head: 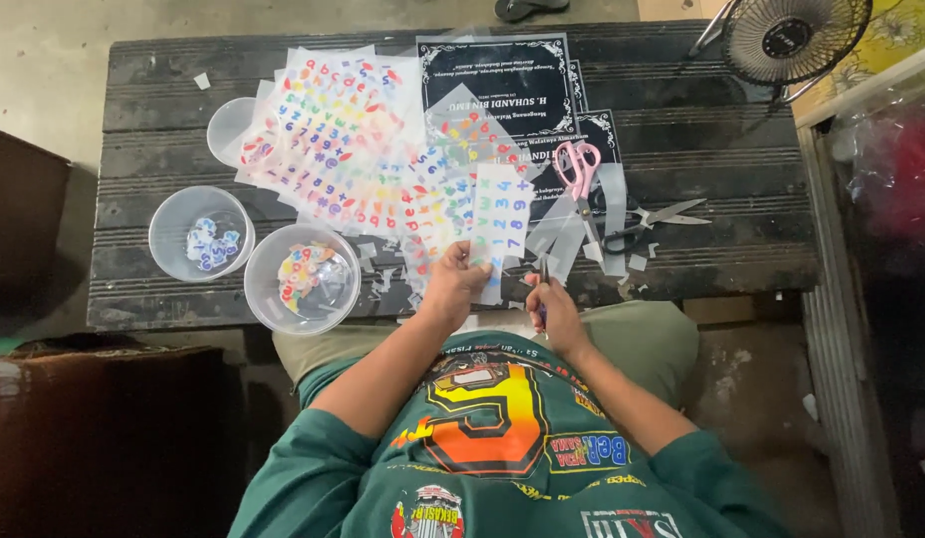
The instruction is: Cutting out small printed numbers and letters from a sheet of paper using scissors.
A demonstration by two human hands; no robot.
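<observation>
The left hand [452, 289] pinches a sticker strip [502, 214]; the right hand [554, 311] grips small scissors [544, 284]. Left of the strip, two plastic bowls [303, 279] hold some cut pieces, while many sticker sheets [333, 130] remain uncut

Dark ribbed wooden bench [163, 75], paint worn. Near front-left corner sat 2 clear plastic tubs w/ cut stickers: one w/ blue bits [200, 233], one w/ mixed colours [302, 278]. An empty tub [227, 128] sat further back. Centre: heap of coloured letter/number sticker sheets [333, 134]. Back edge: black printed cards [494, 72]. Right of centre: pink-handled scissors [580, 179] & black-handled scissors [647, 221]. Paper scraps [637, 262] along front edge.
</observation>
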